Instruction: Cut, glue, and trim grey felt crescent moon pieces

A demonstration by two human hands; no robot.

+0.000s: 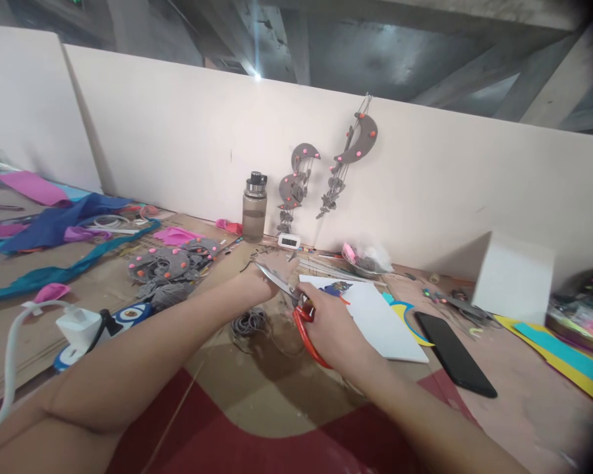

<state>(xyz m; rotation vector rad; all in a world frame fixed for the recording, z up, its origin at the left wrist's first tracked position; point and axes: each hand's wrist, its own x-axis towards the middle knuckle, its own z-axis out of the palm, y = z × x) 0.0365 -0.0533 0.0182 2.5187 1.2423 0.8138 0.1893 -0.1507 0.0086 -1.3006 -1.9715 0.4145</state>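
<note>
My right hand point(333, 319) is closed on a pair of scissors point(304, 329) with orange-red handles. Their metal blades point up and left, across the wrist of my left hand point(275, 264) as seen from here. That left hand reaches forward over the table, close to the small white digital clock point(289, 241); its fingers are too small and unclear to make out what they do. Below it lies a loose bundle of grey cord point(248, 322). Beside my right hand is a white sheet or board point(383, 322) with a dark blue piece point(333, 288) on it.
Grey crescents with pink and orange dots point(161, 264) lie at left; similar hanging strings point(360, 141) are on the white wall panel point(178, 131). A water bottle point(254, 214), a black phone point(454, 352), a white plug point(79, 327) and coloured fabric point(74, 224) surround the workspace.
</note>
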